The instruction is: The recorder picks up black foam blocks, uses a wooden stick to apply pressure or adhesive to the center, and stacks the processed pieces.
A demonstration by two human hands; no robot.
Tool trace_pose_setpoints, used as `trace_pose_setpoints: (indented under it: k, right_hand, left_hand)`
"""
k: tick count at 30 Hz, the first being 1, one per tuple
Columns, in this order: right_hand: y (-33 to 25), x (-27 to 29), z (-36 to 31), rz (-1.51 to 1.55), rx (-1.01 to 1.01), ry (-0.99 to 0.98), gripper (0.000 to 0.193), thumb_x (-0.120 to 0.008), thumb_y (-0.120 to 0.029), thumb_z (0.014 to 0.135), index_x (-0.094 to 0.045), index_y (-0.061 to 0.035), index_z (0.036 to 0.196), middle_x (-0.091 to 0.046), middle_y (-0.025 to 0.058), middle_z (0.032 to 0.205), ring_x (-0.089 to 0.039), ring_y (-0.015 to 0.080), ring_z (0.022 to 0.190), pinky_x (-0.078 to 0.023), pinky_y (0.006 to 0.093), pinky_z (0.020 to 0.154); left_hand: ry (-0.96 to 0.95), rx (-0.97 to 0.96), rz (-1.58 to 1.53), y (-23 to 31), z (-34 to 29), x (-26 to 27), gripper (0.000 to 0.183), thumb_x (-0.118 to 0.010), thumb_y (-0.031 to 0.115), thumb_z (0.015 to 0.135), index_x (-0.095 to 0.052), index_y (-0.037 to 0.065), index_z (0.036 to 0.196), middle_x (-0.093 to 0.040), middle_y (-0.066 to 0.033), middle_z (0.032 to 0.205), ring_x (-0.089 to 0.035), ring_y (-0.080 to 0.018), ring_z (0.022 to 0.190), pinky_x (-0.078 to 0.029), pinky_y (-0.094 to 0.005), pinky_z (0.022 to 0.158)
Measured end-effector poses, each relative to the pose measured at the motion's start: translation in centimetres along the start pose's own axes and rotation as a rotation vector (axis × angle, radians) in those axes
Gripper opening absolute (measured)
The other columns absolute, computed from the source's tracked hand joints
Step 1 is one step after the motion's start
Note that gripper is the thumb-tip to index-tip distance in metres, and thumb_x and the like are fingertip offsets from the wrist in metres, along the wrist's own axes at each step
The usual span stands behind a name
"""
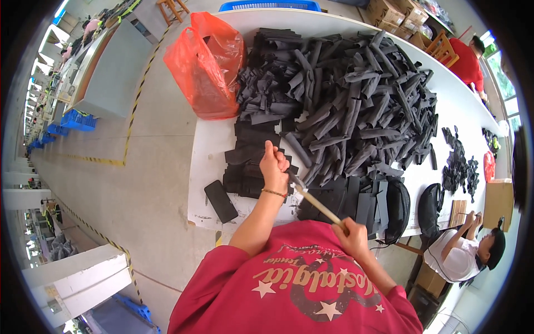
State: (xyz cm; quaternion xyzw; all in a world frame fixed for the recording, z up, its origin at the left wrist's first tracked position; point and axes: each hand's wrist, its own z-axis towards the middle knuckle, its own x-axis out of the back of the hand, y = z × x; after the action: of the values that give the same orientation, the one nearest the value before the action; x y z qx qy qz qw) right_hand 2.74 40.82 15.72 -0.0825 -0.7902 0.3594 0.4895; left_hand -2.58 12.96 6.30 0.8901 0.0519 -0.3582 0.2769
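In my right hand point(351, 236) is the pale wooden handle point(322, 209) of a tool, its dark narrow head reaching up to beside my left wrist. I cannot make out the kind of tool. My left hand point(275, 166) is closed with the thumb up, over flat black fabric pieces point(245, 172) laid in overlapping rows. Whatever its fingers hold is hidden. A black phone point(221, 201) lies left of my left forearm. Right of my hands, a big heap of curled black strips point(361, 106) covers the table.
An orange-red plastic bag point(211, 67) stands at the white table's point(203, 145) far left. Two black pouches point(397, 210) rest at the right, near another person point(456, 250) in white. Small black pieces point(459, 161) lie farther right. A blue crate point(270, 5) is beyond the far edge.
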Motion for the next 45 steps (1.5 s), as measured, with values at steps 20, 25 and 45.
trace_pose_setpoints:
  k: [20, 25, 45]
  right_hand:
    - [-1.4, -0.8, 12.2, 0.348, 0.197, 0.595, 0.02, -0.065, -0.005, 0.087, -0.054, 0.0034, 0.072, -0.049, 0.0062, 0.065, -0.045, 0.0148, 0.058, -0.038, 0.0273, 0.056]
    - [1.8, 5.5, 16.5, 0.416, 0.019, 1.065, 0.028, -0.054, -0.021, 0.098, -0.06, 0.0023, 0.084, -0.057, 0.0028, 0.072, -0.047, 0.013, 0.062, -0.039, 0.0279, 0.057]
    - [4.5, 4.1, 12.7, -0.199, 0.244, 0.178, 0.012, -0.064, -0.016, 0.086, -0.067, -0.0107, 0.097, -0.059, 0.0103, 0.073, -0.062, 0.0303, 0.063, -0.047, 0.039, 0.053]
  left_hand:
    - [-0.868, 0.27, 0.942, -4.7, -9.4, -1.5, 0.029, -0.039, 0.024, 0.102, -0.045, 0.005, 0.082, -0.047, -0.0023, 0.059, -0.046, -0.0103, 0.044, -0.036, -0.025, 0.042]
    - [-0.921, 0.217, 0.998, -4.2, -10.7, -2.2, 0.028, -0.039, 0.02, 0.1, -0.044, 0.005, 0.077, -0.048, -0.0031, 0.054, -0.047, -0.0105, 0.042, -0.037, -0.0245, 0.042]
    - [-0.65, -0.381, 1.712, 2.1, 9.0, 3.3, 0.009, -0.073, 0.013, 0.072, -0.07, 0.009, 0.08, -0.057, -0.0039, 0.079, -0.056, -0.0213, 0.079, -0.047, -0.033, 0.069]
